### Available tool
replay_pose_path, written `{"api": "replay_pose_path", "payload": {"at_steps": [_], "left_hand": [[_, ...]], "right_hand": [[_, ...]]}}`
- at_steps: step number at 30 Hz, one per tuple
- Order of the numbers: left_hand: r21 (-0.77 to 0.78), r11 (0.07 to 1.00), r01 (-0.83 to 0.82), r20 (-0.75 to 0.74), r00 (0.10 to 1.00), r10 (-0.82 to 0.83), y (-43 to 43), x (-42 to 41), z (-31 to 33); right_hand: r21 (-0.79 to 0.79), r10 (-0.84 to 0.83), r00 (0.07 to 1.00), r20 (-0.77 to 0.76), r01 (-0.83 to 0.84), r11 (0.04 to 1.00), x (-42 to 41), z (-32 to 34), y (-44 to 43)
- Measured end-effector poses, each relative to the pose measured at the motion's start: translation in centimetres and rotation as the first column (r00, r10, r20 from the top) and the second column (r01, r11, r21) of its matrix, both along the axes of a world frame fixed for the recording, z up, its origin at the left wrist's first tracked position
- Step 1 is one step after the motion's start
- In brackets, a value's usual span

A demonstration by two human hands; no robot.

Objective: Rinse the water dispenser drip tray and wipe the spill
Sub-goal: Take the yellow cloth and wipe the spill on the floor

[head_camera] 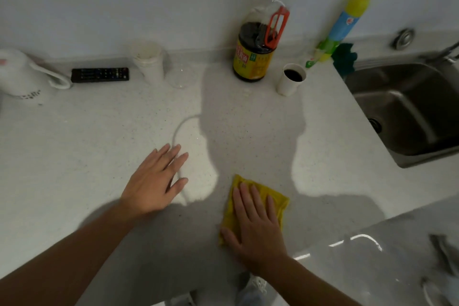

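Two hands are at work on the pale speckled tabletop (87, 136): the right hand (258, 226) lies flat with fingers spread and palm pressed down on a folded yellow cloth (278, 200) near the front edge, while the left hand (154, 181) is open and empty, fingers loosely fanned, low over or resting on the surface beside it. Only the wiping half of the task shows here; the drip tray cannot be made out with any certainty, so its place is unknown. A faint curved line on the surface just beyond the left fingertips may be the rim of the spill, though blur makes that unsure. The main risk, in my judgement, is a wide sweep carrying the cloth toward the back, where an open paper cup of dark liquid (291, 79) stands just beside a tall soy sauce bottle (255, 52); a knock would make a darker spill than the one being cleaned. Pushing water leftward could also reach the remote control (100, 74) by the stacked paper cups (148, 62) and the white kettle (22, 74). Working toward the sink (409, 107) on the right looks safer. The cloth is a rough rectangle, its long axis running from the near edge away toward the back wall, tilted slightly rightward, with the fingers pointing along it.
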State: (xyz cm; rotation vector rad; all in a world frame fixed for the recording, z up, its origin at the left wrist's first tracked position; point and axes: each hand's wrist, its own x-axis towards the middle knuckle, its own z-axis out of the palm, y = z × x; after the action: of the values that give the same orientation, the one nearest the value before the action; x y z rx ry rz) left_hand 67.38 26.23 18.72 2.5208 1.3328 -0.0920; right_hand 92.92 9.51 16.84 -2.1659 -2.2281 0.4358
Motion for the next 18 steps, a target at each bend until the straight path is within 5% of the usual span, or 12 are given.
{"api": "replay_pose_path", "payload": {"at_steps": [6,11,18], "left_hand": [[0.008,0.98,-0.199,-0.012,0.98,0.199,-1.7,-4.8,-1.1],[0.047,0.981,-0.189,0.012,0.982,0.188,-1.7,-5.3,-2.4],[0.013,0.987,-0.162,0.081,0.984,0.16,-3.0,-6.4,-0.7]], "right_hand": [[-0.008,-0.174,0.984,0.031,0.174,0.985,4.2,0.2,13.6],[-0.011,-0.107,0.988,0.109,0.109,0.994,5.7,-0.1,25.2],[-0.035,0.352,0.934,0.058,-0.351,0.936,-0.7,1.1,12.0]]}}
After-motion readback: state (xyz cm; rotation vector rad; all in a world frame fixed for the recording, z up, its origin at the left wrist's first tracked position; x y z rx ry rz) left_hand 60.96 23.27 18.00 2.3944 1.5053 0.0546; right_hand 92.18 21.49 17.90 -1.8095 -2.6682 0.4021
